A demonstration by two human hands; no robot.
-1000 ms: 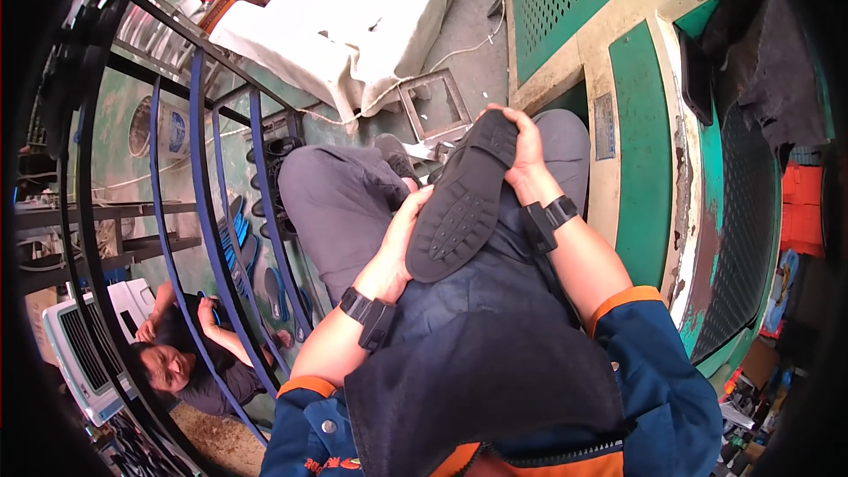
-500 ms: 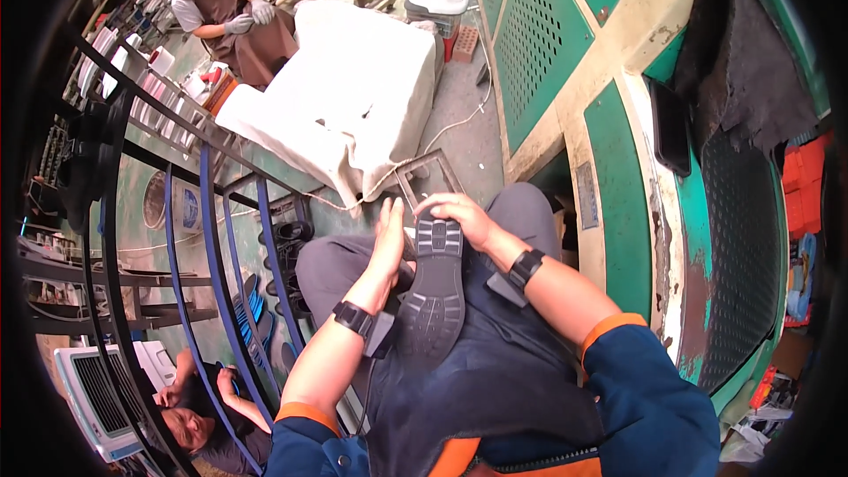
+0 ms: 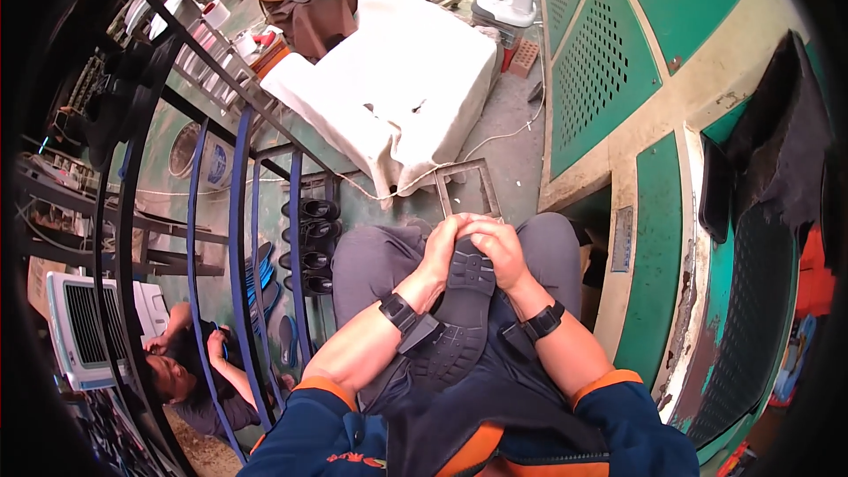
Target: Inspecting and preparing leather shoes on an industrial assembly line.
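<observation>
A black shoe (image 3: 461,314) lies upside down across my lap, its treaded sole facing up and its heel pointing away from me. My left hand (image 3: 440,254) wraps round the left side of the heel. From the other side my right hand (image 3: 500,249) closes on the heel, its fingers meeting those of the left beyond the heel's end. Both thumbs lie near the edges of the sole. The shoe's upper is turned down and hidden beneath the sole.
A blue metal rack (image 3: 240,238) stands close on my left, with several black shoes (image 3: 311,234) beside it. Ahead is a white-covered block (image 3: 397,62). A green machine (image 3: 649,291) borders my right. One co-worker sits (image 3: 309,13) beyond the block, another (image 3: 199,380) beyond the rack.
My left hand has gone from flat and apart to wrapped round the heel. My right hand has closed on it too. The view has shifted, so the surroundings sit farther right.
</observation>
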